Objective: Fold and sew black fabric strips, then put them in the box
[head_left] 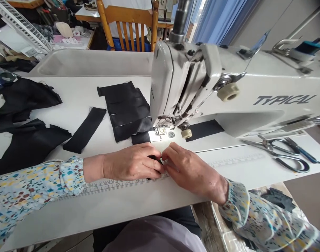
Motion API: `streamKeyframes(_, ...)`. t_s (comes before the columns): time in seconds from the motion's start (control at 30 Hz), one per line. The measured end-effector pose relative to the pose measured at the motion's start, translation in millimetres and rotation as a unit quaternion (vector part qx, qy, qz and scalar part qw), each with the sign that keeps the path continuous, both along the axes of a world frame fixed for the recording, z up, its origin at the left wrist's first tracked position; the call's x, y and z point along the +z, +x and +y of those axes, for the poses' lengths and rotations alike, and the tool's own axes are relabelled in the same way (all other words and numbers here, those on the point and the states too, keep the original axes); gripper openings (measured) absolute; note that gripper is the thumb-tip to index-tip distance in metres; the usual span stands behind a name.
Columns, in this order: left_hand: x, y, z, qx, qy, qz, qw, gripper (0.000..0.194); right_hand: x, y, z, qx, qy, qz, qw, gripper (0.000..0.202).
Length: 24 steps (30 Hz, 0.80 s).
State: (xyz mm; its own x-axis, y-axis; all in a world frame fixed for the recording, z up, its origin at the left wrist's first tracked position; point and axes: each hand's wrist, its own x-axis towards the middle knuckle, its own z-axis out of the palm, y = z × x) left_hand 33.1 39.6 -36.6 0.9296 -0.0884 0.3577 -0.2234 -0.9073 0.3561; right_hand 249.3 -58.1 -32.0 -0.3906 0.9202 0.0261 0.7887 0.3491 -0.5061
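Note:
My left hand (137, 162) and my right hand (187, 169) meet fingertip to fingertip in front of the sewing machine (186, 80). Between them is a small piece of black fabric (155, 158), mostly hidden by my fingers. The left fingers curl around it; the right thumb and forefinger pinch at its right end. Just beyond my hands is the presser foot (158, 131). A stack of black fabric pieces (127, 110) lies left of the needle area, and a black strip (206, 130) rests under the machine arm.
Another black strip (85, 129) and crumpled black fabric (26, 136) lie on the left. Scissors (288, 150) and thread snips (303, 150) rest at the right. A printed ruler scale (118, 184) runs along the table front. Behind stands a wooden chair (128, 14) with a person seated.

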Motion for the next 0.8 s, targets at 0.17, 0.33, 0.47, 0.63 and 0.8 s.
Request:
streamKeyframes(0.17,0.3,-5.6,-5.1,0.039,0.035,0.015,0.998,0.021,17.2,11.0,-5.1,-0.040,-0.057,0.104,0.992,0.012)
streamKeyframes(0.33,-8.9,-4.7,-25.5,0.220,0.078,-0.044,0.971,0.018,18.2,20.5,-20.3,-0.035,0.071,0.086,0.993,0.024)
streamKeyframes(0.47,-14.7,9.2,-32.5,0.317,0.111,-0.080,0.939,0.019,5.6,15.0,-14.8,0.009,0.127,0.031,0.991,0.034)
streamKeyframes(0.63,-11.7,22.4,-36.5,0.369,0.112,-0.096,0.918,0.024,0.9,10.8,2.4,0.011,0.130,-0.007,0.991,0.030)
streamKeyframes(0.8,-10.4,23.7,-38.9,0.386,0.105,-0.096,0.912,0.024,1.2,13.6,7.0,0.022,0.148,-0.070,0.986,0.033)
